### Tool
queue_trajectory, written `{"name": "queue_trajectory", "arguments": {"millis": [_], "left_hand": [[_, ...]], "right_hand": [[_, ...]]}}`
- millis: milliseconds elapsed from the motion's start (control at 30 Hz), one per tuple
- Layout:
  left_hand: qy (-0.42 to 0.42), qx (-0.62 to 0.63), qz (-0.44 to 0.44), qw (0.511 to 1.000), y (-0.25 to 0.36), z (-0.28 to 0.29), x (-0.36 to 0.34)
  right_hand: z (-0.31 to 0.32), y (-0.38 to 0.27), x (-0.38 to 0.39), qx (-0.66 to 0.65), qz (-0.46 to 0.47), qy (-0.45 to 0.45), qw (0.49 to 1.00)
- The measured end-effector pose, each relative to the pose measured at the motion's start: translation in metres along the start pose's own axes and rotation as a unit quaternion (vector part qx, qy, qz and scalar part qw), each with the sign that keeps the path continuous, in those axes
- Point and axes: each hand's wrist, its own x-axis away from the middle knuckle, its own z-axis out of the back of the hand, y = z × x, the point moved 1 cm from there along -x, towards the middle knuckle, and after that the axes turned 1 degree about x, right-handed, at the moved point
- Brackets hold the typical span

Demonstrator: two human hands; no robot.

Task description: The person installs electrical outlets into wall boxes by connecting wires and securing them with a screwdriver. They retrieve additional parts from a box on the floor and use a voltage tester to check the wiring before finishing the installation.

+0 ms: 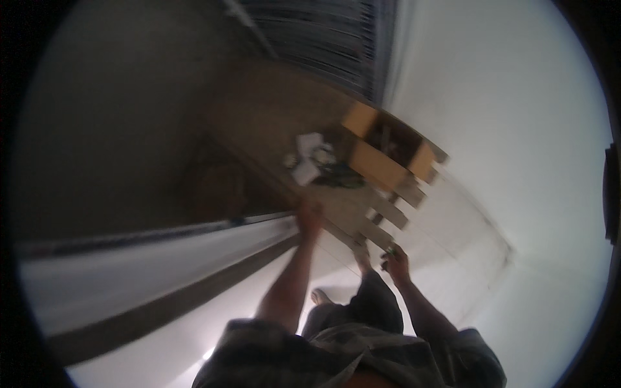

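Note:
My left hand point(309, 216), blurred by motion, is at the front edge of a brown wooden surface point(246, 103); I cannot tell how its fingers are set. My right hand point(395, 261) is closed around a small dark and greenish object that I cannot make out, just below a pale slat end point(377, 234). Several such slat ends stick out along the surface's right side. On the surface lie white papers point(306, 169), small round pale items and a dark green bundle point(345, 182), beside an open cardboard box point(377, 165) with unclear contents.
A dark slatted panel point(330, 45) stands at the top. A white wall point(504, 116) is at the right. A pale ledge point(129, 265) with dark strips runs across the lower left. My feet are on a light tiled floor point(453, 239).

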Motion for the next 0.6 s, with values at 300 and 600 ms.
{"name": "queue_trajectory", "arguments": {"millis": [300, 600], "left_hand": [[-0.226, -0.034, -0.200, 0.953, 0.034, 0.064, 0.200], [0.199, -0.066, -0.443, 0.872, 0.086, 0.334, 0.310]], "right_hand": [[-0.033, -0.025, 0.011, 0.050, 0.121, -0.084, 0.988], [-0.069, 0.017, 0.108, 0.134, 0.101, -0.061, 0.984]]}}
